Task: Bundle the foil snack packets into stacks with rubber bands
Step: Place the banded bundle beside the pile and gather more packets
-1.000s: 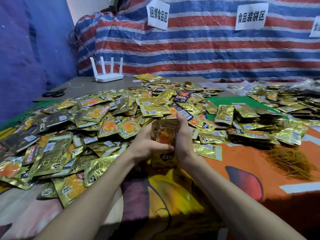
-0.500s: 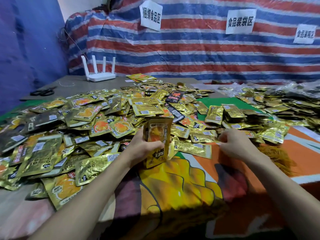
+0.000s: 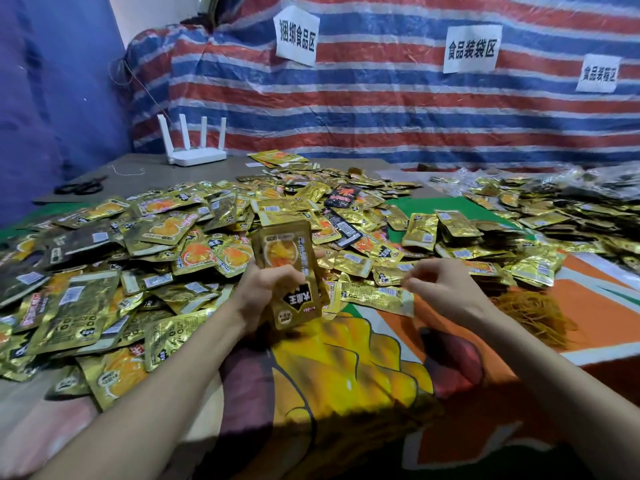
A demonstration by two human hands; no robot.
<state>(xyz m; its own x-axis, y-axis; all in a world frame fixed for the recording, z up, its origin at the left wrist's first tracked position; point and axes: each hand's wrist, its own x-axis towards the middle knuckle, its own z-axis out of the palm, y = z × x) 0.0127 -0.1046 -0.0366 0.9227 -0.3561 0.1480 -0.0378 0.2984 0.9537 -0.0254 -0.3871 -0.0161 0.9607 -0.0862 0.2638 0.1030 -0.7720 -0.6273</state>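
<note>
My left hand [image 3: 261, 294] grips a stack of gold foil snack packets [image 3: 284, 249] upright above the cloth, near the middle of the view. To its right, my right hand [image 3: 450, 292] hovers just above the table with fingers curled and fingertips pinched together toward the stack. A thin rubber band between them is barely visible. A tangle of orange rubber bands [image 3: 535, 317] lies on the cloth just right of that hand. Loose gold packets [image 3: 156, 244] cover the table's left and centre.
Several packet stacks [image 3: 450, 230] sit on the green patch at right, with more packets behind them. A white router [image 3: 194, 148] and black scissors [image 3: 81, 187] lie at the far left. The printed cloth [image 3: 346, 375] in front of me is bare. A striped tarp hangs behind.
My right hand let go of the stack, reached right to the edge of the rubber band pile, and has now lifted back toward the stack. The left hand kept holding the stack.
</note>
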